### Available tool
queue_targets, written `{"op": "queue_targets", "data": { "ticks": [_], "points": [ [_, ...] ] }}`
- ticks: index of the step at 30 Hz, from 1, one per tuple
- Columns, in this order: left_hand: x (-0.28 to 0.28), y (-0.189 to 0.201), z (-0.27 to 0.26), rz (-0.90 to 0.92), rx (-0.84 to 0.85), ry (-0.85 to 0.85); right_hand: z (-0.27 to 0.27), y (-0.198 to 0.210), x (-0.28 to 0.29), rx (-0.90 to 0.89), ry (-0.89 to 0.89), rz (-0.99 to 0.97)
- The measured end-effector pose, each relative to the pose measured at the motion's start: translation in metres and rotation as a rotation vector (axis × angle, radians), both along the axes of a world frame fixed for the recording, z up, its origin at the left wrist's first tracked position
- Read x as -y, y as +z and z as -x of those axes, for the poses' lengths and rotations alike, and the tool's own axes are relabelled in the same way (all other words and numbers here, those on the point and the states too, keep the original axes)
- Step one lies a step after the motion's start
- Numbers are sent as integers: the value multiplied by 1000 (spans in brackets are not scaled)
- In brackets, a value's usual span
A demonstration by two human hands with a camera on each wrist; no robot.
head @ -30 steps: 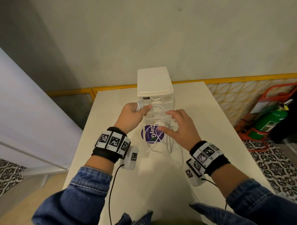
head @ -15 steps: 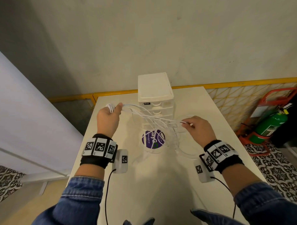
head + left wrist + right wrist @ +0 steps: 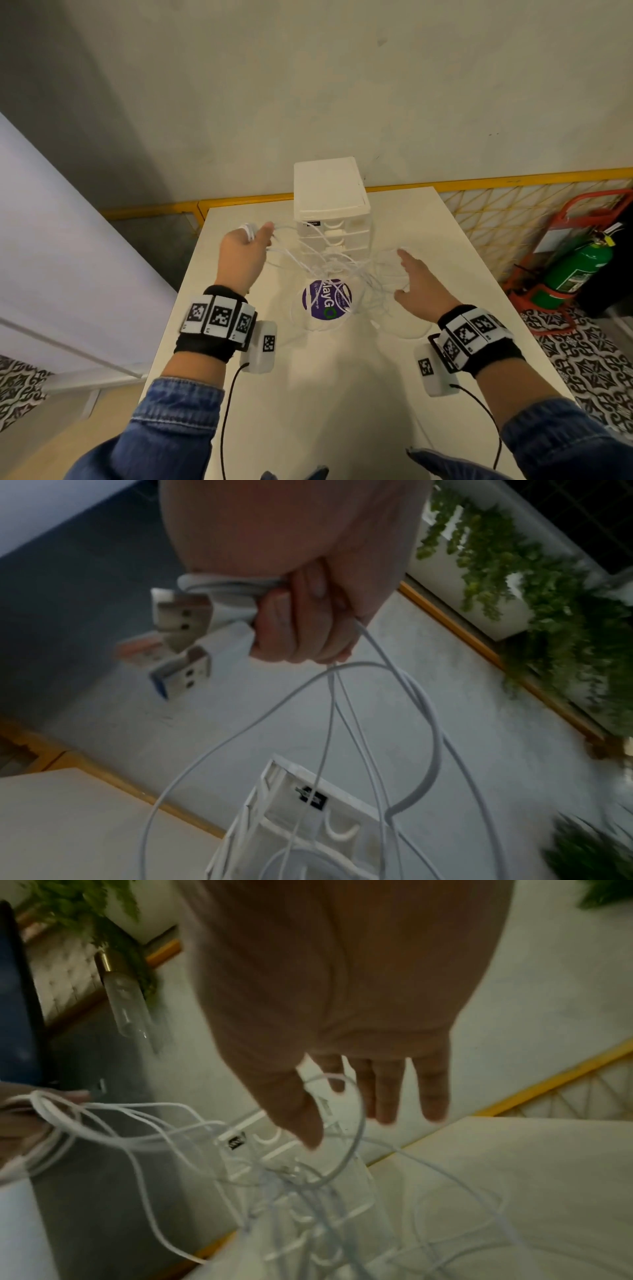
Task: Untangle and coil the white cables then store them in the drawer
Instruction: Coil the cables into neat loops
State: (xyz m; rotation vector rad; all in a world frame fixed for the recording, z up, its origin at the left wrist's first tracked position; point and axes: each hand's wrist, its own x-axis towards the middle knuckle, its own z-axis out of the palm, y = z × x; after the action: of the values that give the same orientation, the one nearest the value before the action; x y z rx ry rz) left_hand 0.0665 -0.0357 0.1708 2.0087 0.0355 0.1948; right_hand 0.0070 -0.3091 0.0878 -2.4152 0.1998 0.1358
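Observation:
Several tangled white cables (image 3: 329, 267) hang in front of the white drawer unit (image 3: 330, 192) at the back of the table (image 3: 325, 394). My left hand (image 3: 260, 234) is raised left of the unit and grips a bundle of cable ends. In the left wrist view, the left hand (image 3: 301, 620) curls round the cords, USB plugs (image 3: 181, 610) stick out past it, and cable strands (image 3: 342, 723) drop toward the drawer unit (image 3: 308, 818). My right hand (image 3: 407, 270) hovers right of the tangle with straight, spread fingers. A cable loop (image 3: 356, 1096) crosses in front of the right hand (image 3: 346, 1123), not held.
A round clear container with a purple label (image 3: 327, 299) sits on the table under the cables. A green fire extinguisher (image 3: 579, 270) on a red stand is on the floor at right, by a yellow lattice fence (image 3: 496, 212). A white panel (image 3: 51, 257) stands at left.
My left hand has pulled the cable ends out to the left, away from the drawer unit. My right hand moved right, let go of the strand it pinched, and opened its fingers.

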Motion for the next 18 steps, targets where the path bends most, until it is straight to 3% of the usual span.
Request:
{"op": "queue_targets", "data": {
  "ticks": [4, 8, 13, 18],
  "points": [
    [28, -2, 13, -41, 19, -129, 0, 30, -35, 424, 116, -65],
    [51, 2, 23, 28, -15, -288, -4, 28, -70, 366, 296, -25],
    [40, 13, 18, 153, -95, -275, -8, -6, -50, 250, 161, 199],
    [18, 5, 12, 54, -146, -240, -8, -17, 4, 272, 16, 425]
  ]
}}
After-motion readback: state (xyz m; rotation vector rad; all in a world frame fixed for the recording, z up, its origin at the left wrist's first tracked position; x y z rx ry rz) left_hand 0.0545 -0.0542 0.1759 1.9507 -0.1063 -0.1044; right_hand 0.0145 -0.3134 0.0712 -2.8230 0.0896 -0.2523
